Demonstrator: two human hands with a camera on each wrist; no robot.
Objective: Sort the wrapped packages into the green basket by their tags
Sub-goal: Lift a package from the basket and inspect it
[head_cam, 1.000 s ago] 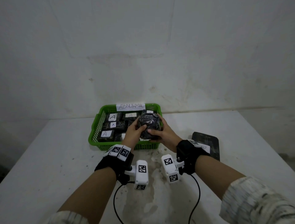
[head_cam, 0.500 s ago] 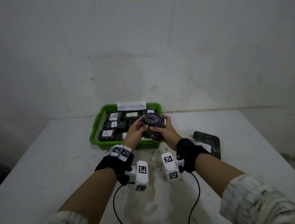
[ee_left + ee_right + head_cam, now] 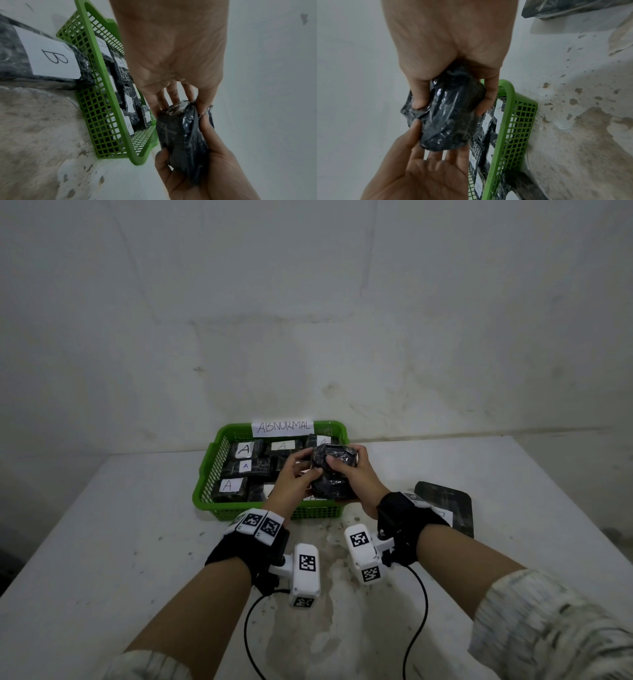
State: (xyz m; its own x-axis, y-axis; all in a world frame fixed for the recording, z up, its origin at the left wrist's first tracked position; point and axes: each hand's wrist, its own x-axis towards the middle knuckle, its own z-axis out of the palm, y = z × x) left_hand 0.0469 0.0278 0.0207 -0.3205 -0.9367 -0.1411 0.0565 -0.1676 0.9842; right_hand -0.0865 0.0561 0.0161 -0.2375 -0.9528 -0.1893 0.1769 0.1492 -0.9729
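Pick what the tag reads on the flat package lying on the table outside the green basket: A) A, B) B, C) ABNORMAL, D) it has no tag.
B: in the left wrist view the white tag on the flat package lying outside the green basket plainly reads B; packages inside the basket carry A tags.

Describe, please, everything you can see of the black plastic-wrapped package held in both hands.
The black plastic-wrapped package is a rounded, blocky bundle in crinkled, glossy dark film. No tag shows on its visible faces. It is held in the air above the near right part of the green plastic mesh basket. The right hand grips it, thumb on top, fingers beneath. The left hand touches its left side, thumb against the film, fingers underneath.
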